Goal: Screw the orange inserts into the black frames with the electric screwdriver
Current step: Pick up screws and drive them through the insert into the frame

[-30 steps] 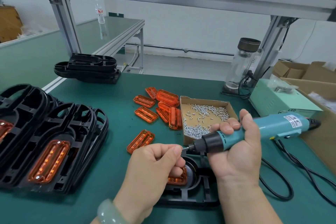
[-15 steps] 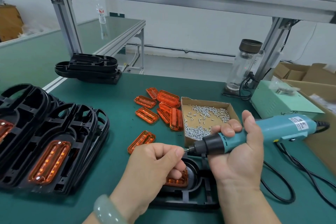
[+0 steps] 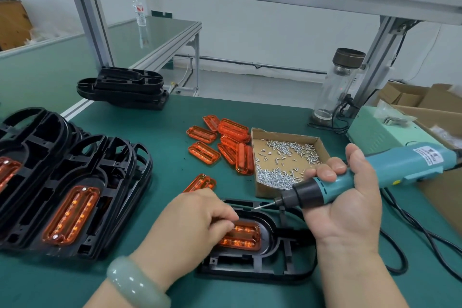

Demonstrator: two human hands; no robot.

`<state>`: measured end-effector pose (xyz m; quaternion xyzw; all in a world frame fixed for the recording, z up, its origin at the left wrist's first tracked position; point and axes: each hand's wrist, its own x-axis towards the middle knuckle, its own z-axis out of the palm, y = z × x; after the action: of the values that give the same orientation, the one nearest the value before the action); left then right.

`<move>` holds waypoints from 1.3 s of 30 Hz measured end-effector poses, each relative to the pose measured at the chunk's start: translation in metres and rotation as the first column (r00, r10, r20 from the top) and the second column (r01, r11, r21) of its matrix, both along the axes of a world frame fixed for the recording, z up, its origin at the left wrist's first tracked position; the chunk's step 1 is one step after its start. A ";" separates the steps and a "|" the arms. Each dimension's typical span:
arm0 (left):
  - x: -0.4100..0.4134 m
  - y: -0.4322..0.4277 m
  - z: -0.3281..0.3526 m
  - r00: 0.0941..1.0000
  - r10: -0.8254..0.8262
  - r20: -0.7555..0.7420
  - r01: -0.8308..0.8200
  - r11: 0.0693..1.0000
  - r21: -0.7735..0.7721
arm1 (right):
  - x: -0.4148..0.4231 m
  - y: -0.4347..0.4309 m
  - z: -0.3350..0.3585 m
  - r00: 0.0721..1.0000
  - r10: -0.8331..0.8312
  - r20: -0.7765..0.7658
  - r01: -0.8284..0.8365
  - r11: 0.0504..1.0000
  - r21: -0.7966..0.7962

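Green-matted workbench (image 3: 170,157) beneath an aluminium rack. At centre front, flat on the mat: black plastic oval frame (image 3: 250,270) with translucent orange ribbed insert (image 3: 243,236) seated in its recess. Compared with half a second earlier: left hand (image 3: 195,222) lowered from the bit onto the insert's left end, fingers curled, tips touching it; any pinch between them not discernible. Steel bit (image 3: 265,205) now bare, poised above the frame's far rim. Right hand (image 3: 345,207) wrapped around the teal-and-black electric screwdriver (image 3: 390,170), as before. White label (image 3: 428,155) on the screwdriver body, printing illegible. Behind: shallow cardboard tray of silver screws (image 3: 287,134); loose orange inserts (image 3: 225,142) just left of it.
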<state>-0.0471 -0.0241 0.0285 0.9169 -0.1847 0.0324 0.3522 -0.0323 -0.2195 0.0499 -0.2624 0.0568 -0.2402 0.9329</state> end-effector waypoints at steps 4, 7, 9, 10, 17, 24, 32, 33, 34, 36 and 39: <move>0.002 -0.009 -0.005 0.996 -0.076 0.041 0.069 0.986 0.151 | 0.000 -0.005 0.000 1.000 -0.007 -0.028 0.004 0.992 -0.123; 0.002 -0.017 -0.007 0.995 -0.090 0.047 0.076 0.967 0.245 | 0.000 -0.007 0.000 1.000 -0.002 -0.022 -0.003 0.979 -0.202; 0.002 -0.021 -0.008 0.995 -0.084 0.055 0.063 0.951 0.302 | -0.001 -0.009 0.000 1.000 -0.001 -0.014 -0.003 0.963 -0.268; 0.002 -0.022 -0.009 0.996 -0.076 0.056 0.054 0.947 0.316 | -0.001 -0.009 0.000 1.000 0.002 -0.010 -0.005 0.953 -0.304; 0.001 -0.023 -0.013 0.998 -0.053 0.033 0.041 0.957 0.287 | 0.000 -0.002 0.000 0.999 0.042 -0.017 -0.045 0.884 -0.465; 0.000 -0.023 -0.014 0.998 -0.043 0.034 0.032 0.960 0.278 | -0.002 0.008 0.000 0.999 0.045 0.002 -0.037 0.848 -0.528; 0.000 -0.023 -0.016 0.999 -0.035 0.037 0.025 0.967 0.252 | -0.002 0.011 0.000 0.996 0.061 0.058 -0.018 0.828 -0.560; 0.000 -0.023 -0.015 0.999 -0.034 0.037 0.024 0.968 0.251 | -0.002 0.011 0.000 0.996 0.066 0.063 -0.018 0.821 -0.571; 0.000 -0.023 -0.015 0.999 -0.035 0.038 0.024 0.967 0.253 | -0.002 0.012 0.000 0.995 0.071 0.067 -0.019 0.810 -0.586; 0.000 -0.023 -0.015 0.999 -0.037 0.039 0.025 0.964 0.264 | -0.002 0.014 -0.001 0.993 0.089 0.074 -0.024 0.782 -0.622; -0.001 -0.023 -0.014 0.999 -0.034 0.039 0.023 0.964 0.264 | -0.003 0.017 -0.001 0.987 0.123 0.104 -0.021 0.738 -0.675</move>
<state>-0.0477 -0.0469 0.0144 0.9520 -0.2080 0.0221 0.2234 -0.0357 -0.2029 0.0489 -0.5648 -0.1100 -0.2263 0.7859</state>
